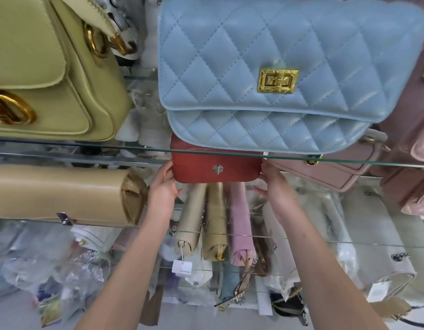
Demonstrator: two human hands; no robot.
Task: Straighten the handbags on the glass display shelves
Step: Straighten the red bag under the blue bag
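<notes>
Red handbag: the red handbag (217, 166) is seen on the second tier, just under the front edge of the upper glass shelf (87, 145), with its silver clasp turned outward. Whether it is resting on its own shelf or has been lifted cannot be told.
Left hand: the bag's left end is clasped by the left hand (163, 186), fingers curled round it, tips hidden behind.
Right hand: the right end is gripped likewise by the right hand (275, 184), thumb spread below.
Overhead: the blue quilted handbag (277, 75) is shown overhanging the glass edge directly above.
Neighbours: the pink handbag (337, 167) sits just beside the right hand, and the beige handbag (63, 194) lies apart on the left.
Below: three slim pouches (213, 222) are lined up underneath.
Risk, upward: if the red bag were raised, the glass could be knocked and the overhanging blue bag tipped off.
Risk, sideways: the pink bag could be nudged askew by the right wrist.
Risk, downward: if the bag slipped from the two-handed hold, the pouches would likely be struck.
</notes>
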